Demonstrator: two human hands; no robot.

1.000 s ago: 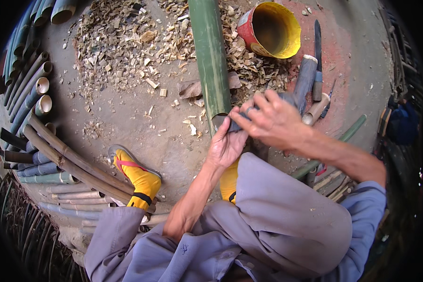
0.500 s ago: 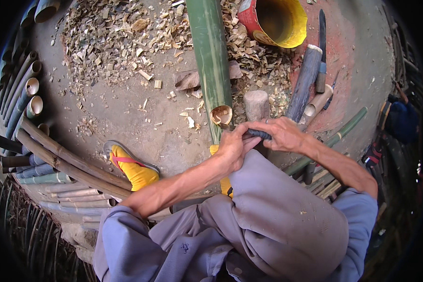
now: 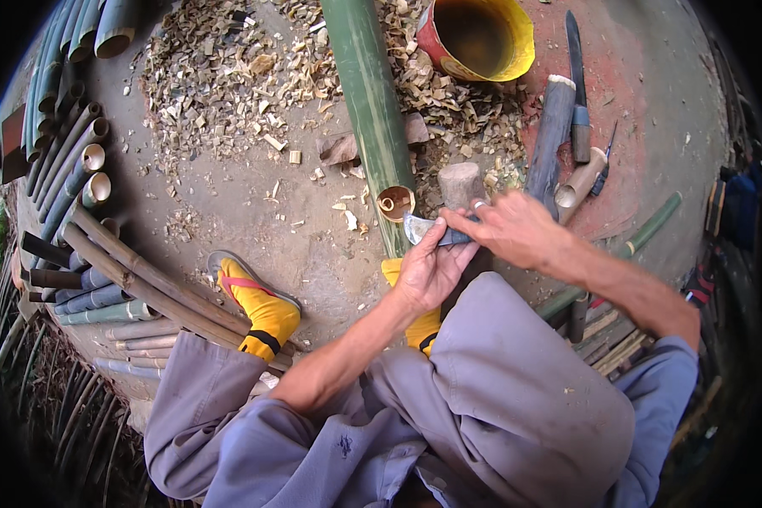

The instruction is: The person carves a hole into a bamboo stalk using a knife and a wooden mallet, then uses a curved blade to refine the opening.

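Low in front of me, a curved knife (image 3: 416,227) with a pale, broad blade and a dark section behind it lies across my hands. My left hand (image 3: 427,275) cups it from below, thumb pressed on top near the blade. From the right, my right hand (image 3: 516,229) bends its fingers over the other end, a ring on one finger; most of the handle is hidden under it. Just beyond the blade is the open cut end of a thick green bamboo pole (image 3: 368,110), with a pale curled strip inside its mouth.
A wooden stump (image 3: 461,184) stands right of the pole, near a dark bamboo piece (image 3: 554,140), a long knife (image 3: 577,93) and a short bamboo tube (image 3: 581,182). Beyond are a red-yellow bucket (image 3: 483,38) and wood chips (image 3: 203,93). Bamboo poles (image 3: 144,275) lie at left.
The view has shifted slightly. My left hand has turned more palm-up and the pale blade now shows beside its thumb. My right hand has shifted its grip over the handle.
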